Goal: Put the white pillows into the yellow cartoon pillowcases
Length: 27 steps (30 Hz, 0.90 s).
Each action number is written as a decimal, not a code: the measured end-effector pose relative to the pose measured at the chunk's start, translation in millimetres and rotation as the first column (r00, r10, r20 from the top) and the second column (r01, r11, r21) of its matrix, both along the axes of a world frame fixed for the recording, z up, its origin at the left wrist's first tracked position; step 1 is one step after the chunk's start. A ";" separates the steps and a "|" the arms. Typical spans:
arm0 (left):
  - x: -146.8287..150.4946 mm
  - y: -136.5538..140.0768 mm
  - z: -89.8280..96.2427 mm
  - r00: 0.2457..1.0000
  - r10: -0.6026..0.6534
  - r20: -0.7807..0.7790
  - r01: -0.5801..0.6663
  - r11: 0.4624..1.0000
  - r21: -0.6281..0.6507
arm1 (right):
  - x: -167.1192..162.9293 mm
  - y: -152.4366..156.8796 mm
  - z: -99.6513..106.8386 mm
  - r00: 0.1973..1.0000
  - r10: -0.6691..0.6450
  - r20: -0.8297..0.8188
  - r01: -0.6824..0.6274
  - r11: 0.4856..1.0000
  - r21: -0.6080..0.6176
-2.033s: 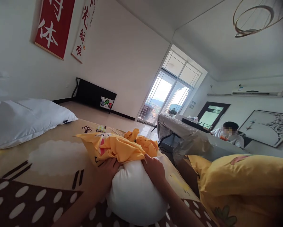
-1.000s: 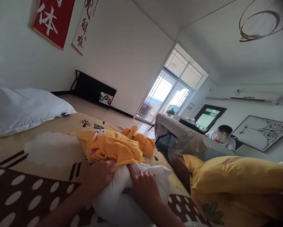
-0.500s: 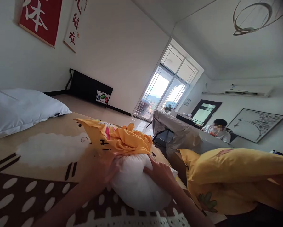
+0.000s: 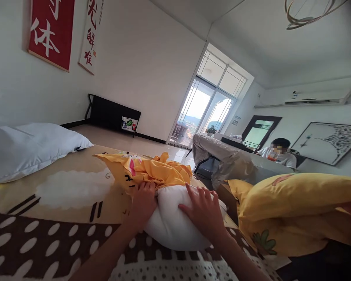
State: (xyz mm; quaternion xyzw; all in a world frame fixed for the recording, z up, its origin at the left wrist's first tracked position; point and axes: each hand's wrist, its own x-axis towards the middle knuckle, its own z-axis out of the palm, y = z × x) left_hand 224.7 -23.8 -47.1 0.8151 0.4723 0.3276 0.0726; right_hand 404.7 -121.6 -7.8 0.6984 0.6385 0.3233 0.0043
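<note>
In front of me on the bed lies a white pillow, its far end partly inside a crumpled yellow-orange pillowcase with printed letters and a pink mark. My left hand is closed on the pillowcase's near edge, at the left side of the pillow, its fingers curled over the cloth. Spread across the pillow's right upper side is my right hand, thumb apart from the fingers, close to the case's opening. How much of the pillow sits inside the case is hidden by folds.
The bedsheet is tan with brown and white spotted parts. Another white pillow lies left; a filled yellow pillow is at right. Beyond stand a plastic-covered table, a seated person and a black bench.
My left hand, blurred before, now shows clearly with its fingers over the pillowcase edge. My right hand's fingers reach further over the pillow. The camera view has shifted slightly.
</note>
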 end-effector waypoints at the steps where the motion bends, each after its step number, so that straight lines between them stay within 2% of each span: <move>1: 3.8 2.0 4.7 1.000 -0.009 0.020 0.009 1.000 0.001 | -5.0 -5.2 -2.7 0.999 0.019 0.038 -0.021 0.999 0.043; 2: 7.7 4.7 9.0 0.999 -0.017 0.045 0.017 1.000 0.000 | -10.7 -9.5 -6.4 0.996 0.057 0.062 -0.060 0.997 0.054; 4: 15.2 11.3 15.1 0.994 -0.030 0.103 0.031 0.999 -0.008 | -21.4 -13.3 -15.2 0.987 0.142 0.069 -0.143 0.990 0.000; 7: 24.0 20.1 16.5 0.978 -0.027 0.205 0.032 0.999 -0.021 | -29.0 -4.4 -24.7 0.983 0.183 0.008 -0.181 0.979 -0.098; 12: 30.1 16.3 -2.0 0.954 0.002 0.301 0.000 1.000 -0.008 | -28.8 34.3 -27.6 0.951 0.295 -0.090 -0.308 0.930 -0.202; 15: 28.1 8.4 -16.2 0.960 -0.083 0.266 0.074 0.996 0.043 | -35.4 56.3 -30.5 0.928 0.356 -0.110 -0.373 0.896 -0.241; 18: 19.5 4.9 -22.3 0.970 -0.182 0.160 0.167 0.981 0.102 | -40.4 67.9 -34.3 0.938 0.336 -0.087 -0.346 0.920 -0.185; 22: 6.1 0.7 -14.9 0.962 -0.272 0.018 0.268 0.955 0.129 | -24.8 62.7 -38.4 0.977 0.204 -0.062 -0.207 0.978 -0.041; 25: 1.8 -4.0 -8.1 0.940 -0.339 0.023 0.330 0.928 0.175 | -1.1 48.6 -41.3 0.987 0.142 -0.079 -0.140 0.990 0.031; 27: 0.9 -3.6 -7.6 0.954 -0.294 0.057 0.280 0.944 0.174 | 13.0 37.2 -44.5 0.990 0.114 -0.080 -0.109 0.992 0.066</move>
